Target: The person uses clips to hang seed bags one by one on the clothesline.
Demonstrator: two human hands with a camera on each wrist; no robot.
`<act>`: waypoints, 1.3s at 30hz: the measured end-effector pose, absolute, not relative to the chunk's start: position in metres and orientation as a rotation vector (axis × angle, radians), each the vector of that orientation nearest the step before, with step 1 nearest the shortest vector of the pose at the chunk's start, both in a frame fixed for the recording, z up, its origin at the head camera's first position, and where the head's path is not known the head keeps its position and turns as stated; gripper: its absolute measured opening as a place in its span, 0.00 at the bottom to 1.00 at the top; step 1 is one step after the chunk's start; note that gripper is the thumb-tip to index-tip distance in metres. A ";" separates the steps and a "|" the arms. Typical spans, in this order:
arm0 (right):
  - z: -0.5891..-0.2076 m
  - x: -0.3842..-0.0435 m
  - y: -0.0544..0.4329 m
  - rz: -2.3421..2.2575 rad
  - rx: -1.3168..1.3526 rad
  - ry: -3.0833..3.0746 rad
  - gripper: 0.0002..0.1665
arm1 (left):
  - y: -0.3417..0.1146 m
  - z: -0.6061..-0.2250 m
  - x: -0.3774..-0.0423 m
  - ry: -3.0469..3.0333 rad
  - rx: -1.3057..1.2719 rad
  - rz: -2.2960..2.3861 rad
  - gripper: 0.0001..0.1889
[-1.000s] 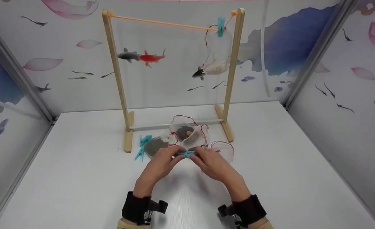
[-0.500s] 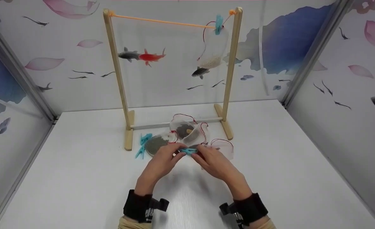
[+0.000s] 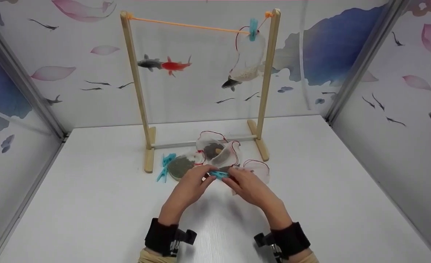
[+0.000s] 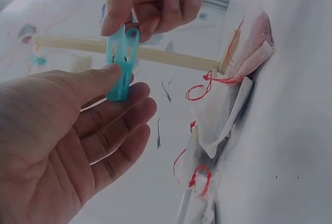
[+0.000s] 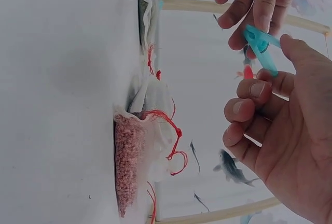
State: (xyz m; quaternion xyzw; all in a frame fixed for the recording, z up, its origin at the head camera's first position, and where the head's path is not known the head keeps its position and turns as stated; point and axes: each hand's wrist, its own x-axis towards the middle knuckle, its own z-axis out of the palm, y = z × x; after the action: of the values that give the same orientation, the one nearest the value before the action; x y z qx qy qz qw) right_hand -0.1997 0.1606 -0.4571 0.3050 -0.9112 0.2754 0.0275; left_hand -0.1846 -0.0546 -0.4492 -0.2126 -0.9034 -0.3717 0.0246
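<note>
Between my two hands is a light-blue plastic clothespin (image 3: 220, 174), held over the front of a group of mesh drawstring bags. My left hand (image 4: 62, 115) pinches one end of it between thumb and index finger, the other fingers loosely bent. The thumb and fingers of my right hand (image 5: 290, 125) grip the opposite end, at the splayed handles. Below and behind lie a bag with green contents (image 3: 180, 166), one with dark contents (image 3: 212, 150) and one with reddish contents (image 5: 132, 156), their cords red.
A wooden stand (image 3: 137, 84) carries an orange cord (image 3: 186, 25) between its posts. On its right side another blue clothespin (image 3: 253, 30) holds up a bag with whitish contents (image 3: 246, 74). Loose blue clothespins (image 3: 162, 174) lie left of the bags on the white table (image 3: 91, 204).
Both hands keep hold of the clothespin, which has shifted slightly to the right and tilted a little in the head view. The bags on the table have stayed put.
</note>
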 end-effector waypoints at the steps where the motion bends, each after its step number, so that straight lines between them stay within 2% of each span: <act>1: -0.457 -0.200 0.161 0.847 0.943 -2.807 0.16 | -0.054 -0.450 -0.185 -2.791 -0.652 -1.146 0.15; 12: -0.461 -0.205 0.168 0.742 0.897 -2.582 0.09 | -0.047 -0.462 -0.189 -2.727 -0.563 -1.164 0.22; 18: -0.456 -0.205 0.174 0.760 0.758 -2.585 0.04 | -0.056 -0.484 -0.195 -2.876 -0.440 -0.947 0.17; 26: -0.453 -0.203 0.175 0.826 0.720 -2.569 0.03 | -0.064 -0.502 -0.201 -3.076 -0.251 -0.690 0.24; 34: -0.454 -0.204 0.175 0.832 0.724 -2.508 0.05 | -0.061 -0.500 -0.197 -3.025 -0.195 -0.289 0.16; 39: -0.455 -0.205 0.175 0.805 0.755 -2.436 0.04 | -0.058 -0.502 -0.196 -2.888 -0.251 -0.316 0.11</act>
State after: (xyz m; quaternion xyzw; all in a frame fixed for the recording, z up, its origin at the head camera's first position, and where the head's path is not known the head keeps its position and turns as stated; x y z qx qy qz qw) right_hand -0.2045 0.1747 -0.4555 0.2745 -0.8862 0.2928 0.2316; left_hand -0.1964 -0.0580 -0.5018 -0.0855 -0.9841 -0.1078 0.1125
